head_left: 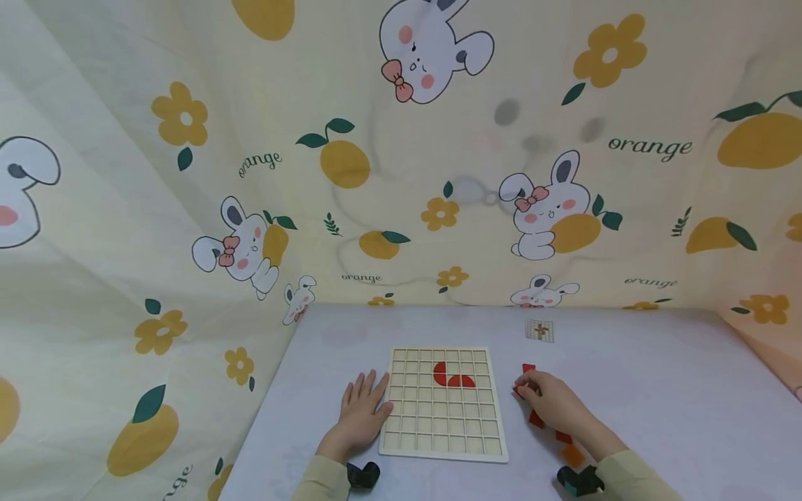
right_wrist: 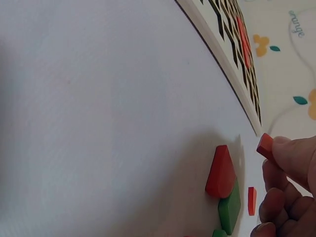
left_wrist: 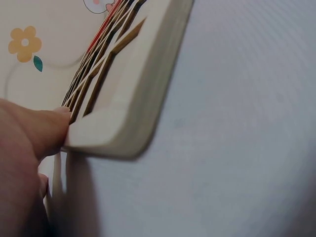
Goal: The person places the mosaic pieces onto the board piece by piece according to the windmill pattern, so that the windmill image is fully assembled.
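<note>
A cream grid board (head_left: 438,417) lies flat, with several red pieces (head_left: 441,374) set in its upper cells. My left hand (head_left: 360,416) rests at the board's left edge with fingers spread. In the left wrist view, the thumb (left_wrist: 49,129) touches the frame close to a corner. To the right of the board, my right hand (head_left: 551,400) pinches a small red block (right_wrist: 265,144) between thumb and finger, raised over the table in the right wrist view. Loose pieces lie around that hand, among them a red block (right_wrist: 221,174) and a green block (right_wrist: 230,210).
A small pattern card (head_left: 540,330) lies toward the back, right of the board. An orange piece (head_left: 572,456) and a red piece (head_left: 564,437) sit near the right wrist. Behind the white table (head_left: 338,334) hangs a printed curtain (head_left: 401,209).
</note>
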A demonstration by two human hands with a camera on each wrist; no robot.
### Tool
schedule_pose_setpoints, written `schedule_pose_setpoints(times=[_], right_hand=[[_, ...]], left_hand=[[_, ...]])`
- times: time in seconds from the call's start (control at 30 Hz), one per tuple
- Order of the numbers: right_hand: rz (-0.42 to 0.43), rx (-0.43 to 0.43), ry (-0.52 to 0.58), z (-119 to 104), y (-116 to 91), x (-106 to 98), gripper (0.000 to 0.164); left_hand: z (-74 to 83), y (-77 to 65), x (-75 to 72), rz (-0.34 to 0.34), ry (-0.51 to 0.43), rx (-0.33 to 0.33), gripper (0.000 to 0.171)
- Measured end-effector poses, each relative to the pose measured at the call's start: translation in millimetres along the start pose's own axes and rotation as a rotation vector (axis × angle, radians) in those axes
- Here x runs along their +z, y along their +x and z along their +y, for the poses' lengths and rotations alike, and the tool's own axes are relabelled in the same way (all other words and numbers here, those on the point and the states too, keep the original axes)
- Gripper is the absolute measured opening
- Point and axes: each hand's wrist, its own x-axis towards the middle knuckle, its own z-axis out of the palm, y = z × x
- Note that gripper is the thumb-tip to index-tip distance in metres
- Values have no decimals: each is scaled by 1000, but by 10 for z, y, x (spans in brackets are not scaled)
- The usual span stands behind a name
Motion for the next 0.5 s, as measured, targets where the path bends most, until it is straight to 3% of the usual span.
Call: schedule_pose_setpoints(times=[0.27,0.5], right_hand=[[23,35,46,-72,10,45,17],[15,45,106,-200,12,88,21]], left_hand=[[6,-17,13,26,-4,9,57],[3,-10,10,2,5,-9,59]])
